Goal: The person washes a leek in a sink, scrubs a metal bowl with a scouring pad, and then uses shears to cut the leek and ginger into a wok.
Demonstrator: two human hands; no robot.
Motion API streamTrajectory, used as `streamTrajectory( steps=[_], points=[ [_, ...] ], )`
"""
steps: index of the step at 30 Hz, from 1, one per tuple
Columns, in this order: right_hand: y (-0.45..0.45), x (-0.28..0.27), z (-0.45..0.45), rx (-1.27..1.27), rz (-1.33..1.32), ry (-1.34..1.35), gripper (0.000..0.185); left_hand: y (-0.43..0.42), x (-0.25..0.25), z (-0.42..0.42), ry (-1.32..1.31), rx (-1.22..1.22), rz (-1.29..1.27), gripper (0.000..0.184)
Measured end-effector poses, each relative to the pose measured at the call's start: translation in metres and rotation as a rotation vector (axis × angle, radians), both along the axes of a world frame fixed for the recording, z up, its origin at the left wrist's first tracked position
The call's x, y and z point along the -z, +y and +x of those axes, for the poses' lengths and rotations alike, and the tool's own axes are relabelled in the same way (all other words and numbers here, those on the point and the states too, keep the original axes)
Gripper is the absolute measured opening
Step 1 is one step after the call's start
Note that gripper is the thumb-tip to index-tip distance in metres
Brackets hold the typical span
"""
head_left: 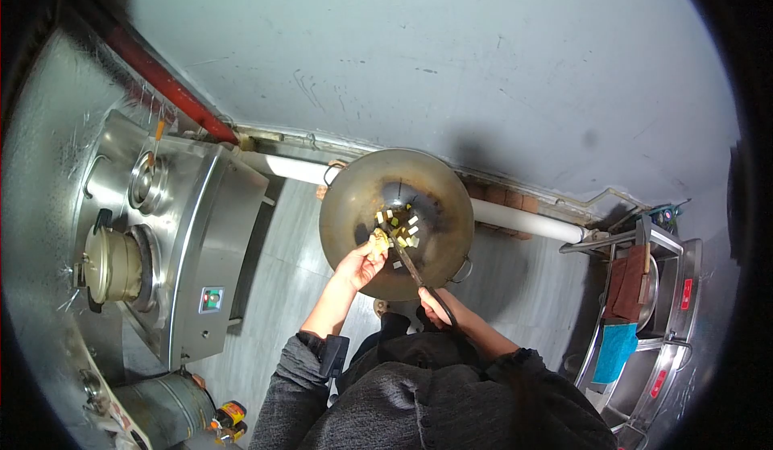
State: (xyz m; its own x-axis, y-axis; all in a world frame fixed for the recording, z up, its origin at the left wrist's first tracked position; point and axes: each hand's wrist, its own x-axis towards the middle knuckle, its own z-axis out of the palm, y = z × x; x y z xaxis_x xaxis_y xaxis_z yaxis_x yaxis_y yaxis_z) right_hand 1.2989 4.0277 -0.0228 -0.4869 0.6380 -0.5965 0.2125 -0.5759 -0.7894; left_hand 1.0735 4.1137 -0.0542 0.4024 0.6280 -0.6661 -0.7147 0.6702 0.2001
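Over the near left part of a large round wok [346, 208], my left hand [361, 266] grips a yellowish piece of food [379, 241]. My right hand [437, 308] is closed around the dark handle of a long metal tool [408, 265], which looks like a knife or a spatula. The tool slants up and left into the wok, and its far end is beside the yellowish piece. Several small pale and green chunks [413, 230] lie in the bottom of the wok. The inside of the wok is brown and stained.
On the left, a steel stove [189, 249] carries a lidded pot [113, 266]. White pipe [527, 220] runs along the wall behind the wok. A steel rack [668, 345] at the right holds a brown cloth [626, 285] and a blue cloth [615, 352]. Bottles [230, 414] stand at lower left.
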Motion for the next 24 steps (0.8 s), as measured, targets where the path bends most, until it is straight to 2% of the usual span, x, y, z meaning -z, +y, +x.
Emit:
streamTrajectory(
  steps=[1, 3, 4, 8, 11, 15, 19, 21, 24],
  points=[
    [-0.001, 0.001, -0.002, -0.002, -0.001, 0.001, 0.051, 0.0, 0.003, -0.001, 0.067, -0.046, 0.04, 0.026],
    [-0.003, -0.012, -0.007, -0.034, 0.241, -0.037, 0.046, -0.001, -0.001, -0.001, 0.056, -0.067, 0.12, 0.024],
    [0.0, -0.024, -0.005, -0.121, 0.191, -0.087, 0.044, -0.001, -0.004, 0.001, 0.092, -0.079, 0.129, 0.022],
    [-0.003, 0.001, -0.007, -0.099, 0.267, -0.033, 0.05, -0.006, -0.009, 0.011, 0.177, -0.148, 0.163, 0.018],
    [0.0, 0.001, -0.007, -0.166, 0.337, -0.134, 0.039, -0.01, -0.012, 0.017, 0.192, -0.186, 0.165, 0.015],
    [0.002, -0.005, -0.006, -0.156, 0.347, -0.061, 0.039, -0.014, -0.017, 0.022, 0.214, -0.174, 0.189, 0.012],
    [0.002, 0.003, -0.009, -0.087, 0.399, 0.008, 0.047, -0.016, -0.023, 0.025, 0.345, -0.116, 0.233, 0.01],
    [0.001, -0.003, -0.011, -0.061, 0.422, -0.009, 0.048, -0.014, -0.024, 0.024, 0.506, -0.036, 0.328, 0.01],
    [0.005, -0.011, -0.011, -0.053, 0.434, -0.041, 0.05, -0.013, -0.031, 0.024, 0.57, 0.004, 0.375, 0.013]
  ],
)
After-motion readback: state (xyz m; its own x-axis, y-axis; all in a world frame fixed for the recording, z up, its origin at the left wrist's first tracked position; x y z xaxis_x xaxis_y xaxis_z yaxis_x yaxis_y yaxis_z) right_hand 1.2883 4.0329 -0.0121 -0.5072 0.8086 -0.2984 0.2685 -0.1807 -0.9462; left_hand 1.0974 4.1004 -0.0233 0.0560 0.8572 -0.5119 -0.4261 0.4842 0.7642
